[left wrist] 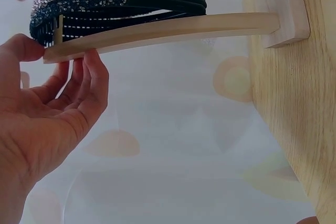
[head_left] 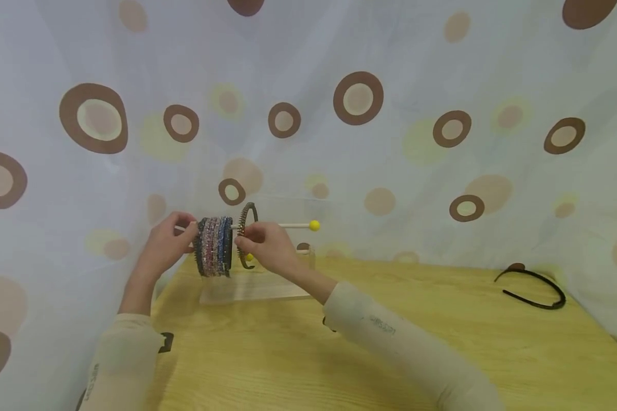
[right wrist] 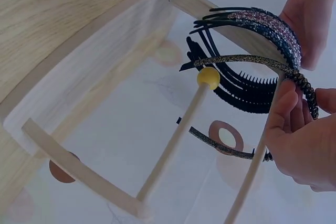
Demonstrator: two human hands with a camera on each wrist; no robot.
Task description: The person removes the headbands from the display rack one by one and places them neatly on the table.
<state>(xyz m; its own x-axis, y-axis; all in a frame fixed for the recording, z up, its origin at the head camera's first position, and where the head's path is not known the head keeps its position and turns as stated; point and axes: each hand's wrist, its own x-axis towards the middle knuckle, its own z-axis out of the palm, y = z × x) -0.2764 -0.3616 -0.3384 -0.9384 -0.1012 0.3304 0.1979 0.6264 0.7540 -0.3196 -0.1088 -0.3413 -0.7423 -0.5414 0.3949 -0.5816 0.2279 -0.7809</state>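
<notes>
My left hand (head_left: 167, 245) grips the top end of a wooden upright (left wrist: 173, 31) of a headband stand, thumb on one side and fingers on the other. Next to it several glittery headbands (head_left: 215, 246), in black, pink, silver and blue, hang bunched on the stand's upper rod (head_left: 293, 225). My right hand (head_left: 269, 245) pinches a dark, beaded headband (right wrist: 241, 60) between thumb and fingers. That headband hangs around the rod, to the right of the bunch and a little apart from it. Its ends point downward.
The stand's pale base (head_left: 257, 290) rests on the wooden table (head_left: 416, 342). A yellow ball (head_left: 315, 225) caps the upper rod, and another yellow ball (right wrist: 208, 78) tips a lower rod. A black headband (head_left: 550, 302) lies at the table's far right. Behind hangs a patterned curtain (head_left: 308, 154).
</notes>
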